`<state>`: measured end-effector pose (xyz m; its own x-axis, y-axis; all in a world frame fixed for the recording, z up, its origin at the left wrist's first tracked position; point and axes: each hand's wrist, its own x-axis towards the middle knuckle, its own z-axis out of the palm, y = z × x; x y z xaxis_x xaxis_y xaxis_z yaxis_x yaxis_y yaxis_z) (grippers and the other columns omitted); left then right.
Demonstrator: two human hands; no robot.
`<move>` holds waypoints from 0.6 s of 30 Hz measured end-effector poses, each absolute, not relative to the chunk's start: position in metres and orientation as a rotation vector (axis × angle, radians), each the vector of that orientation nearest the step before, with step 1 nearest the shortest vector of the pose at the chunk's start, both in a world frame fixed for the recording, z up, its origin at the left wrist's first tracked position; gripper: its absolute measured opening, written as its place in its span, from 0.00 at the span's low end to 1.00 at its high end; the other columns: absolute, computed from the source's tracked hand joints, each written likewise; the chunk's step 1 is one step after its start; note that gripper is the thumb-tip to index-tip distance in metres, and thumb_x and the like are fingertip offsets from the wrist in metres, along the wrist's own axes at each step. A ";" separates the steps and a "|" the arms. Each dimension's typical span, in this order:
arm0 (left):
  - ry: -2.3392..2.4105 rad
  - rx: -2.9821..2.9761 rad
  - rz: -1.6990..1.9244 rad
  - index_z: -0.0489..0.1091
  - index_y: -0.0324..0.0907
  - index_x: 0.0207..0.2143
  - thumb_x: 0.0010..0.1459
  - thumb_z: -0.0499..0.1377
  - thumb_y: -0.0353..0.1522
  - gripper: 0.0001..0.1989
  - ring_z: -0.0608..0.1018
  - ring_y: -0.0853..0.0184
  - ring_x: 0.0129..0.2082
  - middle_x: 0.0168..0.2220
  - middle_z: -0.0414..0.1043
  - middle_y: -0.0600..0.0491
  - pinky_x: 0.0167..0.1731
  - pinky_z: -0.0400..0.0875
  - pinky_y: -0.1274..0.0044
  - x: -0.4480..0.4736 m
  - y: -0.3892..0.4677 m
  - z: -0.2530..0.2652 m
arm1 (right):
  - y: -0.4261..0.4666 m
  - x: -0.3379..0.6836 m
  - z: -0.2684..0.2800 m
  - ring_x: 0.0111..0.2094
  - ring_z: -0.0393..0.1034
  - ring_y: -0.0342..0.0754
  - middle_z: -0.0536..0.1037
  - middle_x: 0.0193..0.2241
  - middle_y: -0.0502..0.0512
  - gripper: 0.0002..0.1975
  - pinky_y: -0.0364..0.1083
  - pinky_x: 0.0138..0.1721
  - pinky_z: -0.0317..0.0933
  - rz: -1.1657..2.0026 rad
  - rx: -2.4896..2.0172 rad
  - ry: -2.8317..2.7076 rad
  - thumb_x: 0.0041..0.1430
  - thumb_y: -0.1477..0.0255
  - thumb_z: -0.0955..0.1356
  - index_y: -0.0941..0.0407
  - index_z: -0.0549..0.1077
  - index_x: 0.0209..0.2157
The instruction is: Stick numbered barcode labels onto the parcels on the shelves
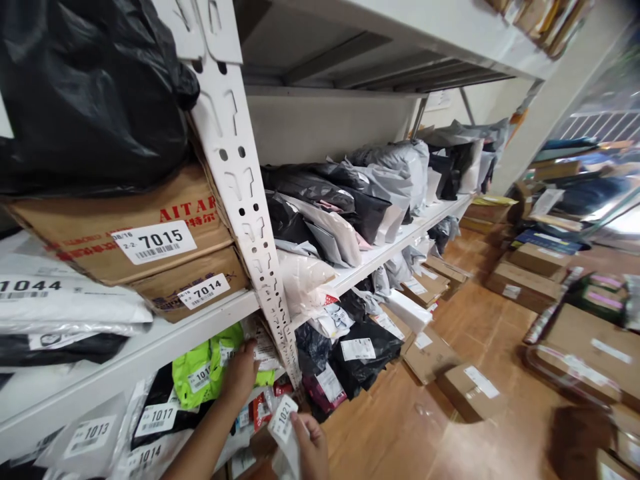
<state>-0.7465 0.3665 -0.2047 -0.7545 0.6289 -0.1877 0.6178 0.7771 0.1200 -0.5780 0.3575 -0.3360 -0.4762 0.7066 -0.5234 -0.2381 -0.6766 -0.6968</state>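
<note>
Head view: left hand [240, 373], fingers spread, rests on the lime-green parcel [205, 373] just left of the shelf upright [250, 220]; right hand [311, 448] pinches the parcel labelled 1021 [284, 420] below it (best kept label-up for reading)

One camera only, on my head, so no second view overlaps with it. It looks forward and down, tilted and turned right along the white metal rack [250, 200], which sits very close on my left and runs away toward the far corner. The nearest boxes [130, 233] and labels fill the left side at reading range. My hands [240, 377] just make the bottom edge. The right half takes in the wooden floor [475, 320] further off. Wide lens: the edges bend and blur.
</note>
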 end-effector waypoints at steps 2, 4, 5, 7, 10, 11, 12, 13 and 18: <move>2.752 0.980 0.075 0.65 0.39 0.51 0.57 0.53 0.23 0.19 0.74 0.62 0.49 0.51 0.70 0.42 0.46 0.67 0.75 -0.746 0.368 -0.202 | 0.371 -0.573 -0.323 0.19 0.58 0.43 0.70 0.16 0.51 0.25 0.42 0.21 0.53 2.186 -1.054 -0.751 0.35 0.49 0.74 0.58 0.73 0.18; 2.762 0.961 0.065 0.64 0.39 0.53 0.56 0.50 0.20 0.22 0.74 0.61 0.48 0.50 0.69 0.42 0.47 0.67 0.73 -0.743 0.369 -0.196 | 0.380 -0.569 -0.311 0.19 0.59 0.43 0.72 0.16 0.51 0.23 0.42 0.20 0.54 2.185 -1.017 -0.755 0.36 0.50 0.74 0.58 0.74 0.19; 2.772 0.947 0.060 0.63 0.39 0.54 0.55 0.48 0.18 0.24 0.75 0.59 0.47 0.50 0.68 0.41 0.46 0.67 0.71 -0.738 0.369 -0.193 | 0.383 -0.568 -0.306 0.19 0.59 0.43 0.72 0.17 0.51 0.23 0.42 0.21 0.54 2.180 -1.007 -0.757 0.36 0.51 0.75 0.58 0.74 0.19; 2.805 0.935 0.043 0.60 0.40 0.57 0.53 0.49 0.16 0.30 0.73 0.54 0.50 0.54 0.63 0.38 0.48 0.66 0.67 -0.722 0.365 -0.186 | 0.385 -0.565 -0.298 0.20 0.60 0.42 0.72 0.17 0.51 0.23 0.42 0.23 0.56 2.166 -0.996 -0.759 0.35 0.51 0.75 0.58 0.74 0.19; 2.851 1.007 0.317 0.57 0.40 0.59 0.54 0.56 0.25 0.29 0.63 0.50 0.58 0.58 0.55 0.37 0.56 0.58 0.62 -0.682 0.350 -0.185 | 0.381 -0.557 -0.291 0.22 0.62 0.43 0.74 0.19 0.51 0.23 0.42 0.25 0.58 2.155 -0.984 -0.765 0.36 0.51 0.75 0.58 0.75 0.20; 2.800 1.000 0.601 0.59 0.40 0.57 0.56 0.56 0.31 0.26 0.63 0.51 0.59 0.57 0.56 0.38 0.57 0.58 0.62 -0.667 0.344 -0.188 | 0.379 -0.554 -0.288 0.23 0.62 0.44 0.74 0.20 0.51 0.23 0.42 0.26 0.58 2.157 -0.977 -0.768 0.36 0.51 0.75 0.58 0.75 0.21; 2.668 0.916 0.921 0.61 0.40 0.54 0.56 0.55 0.38 0.24 0.65 0.54 0.58 0.55 0.60 0.39 0.56 0.60 0.63 -0.652 0.337 -0.192 | 0.376 -0.550 -0.286 0.23 0.63 0.44 0.75 0.20 0.51 0.22 0.42 0.26 0.58 2.162 -0.968 -0.770 0.37 0.51 0.75 0.57 0.75 0.22; 2.489 0.756 1.181 0.63 0.40 0.50 0.54 0.55 0.44 0.24 0.68 0.54 0.55 0.53 0.64 0.40 0.54 0.64 0.64 -0.638 0.331 -0.197 | 0.373 -0.546 -0.284 0.23 0.63 0.44 0.75 0.21 0.51 0.22 0.42 0.26 0.59 2.168 -0.959 -0.772 0.38 0.51 0.74 0.57 0.75 0.22; 1.906 0.159 1.550 0.67 0.41 0.40 0.31 0.67 0.48 0.34 0.77 0.53 0.44 0.38 0.77 0.45 0.45 0.71 0.68 -0.596 0.306 -0.212 | 0.354 -0.526 -0.278 0.23 0.63 0.44 0.76 0.23 0.53 0.22 0.42 0.26 0.59 2.155 -0.956 -0.781 0.41 0.51 0.73 0.57 0.75 0.25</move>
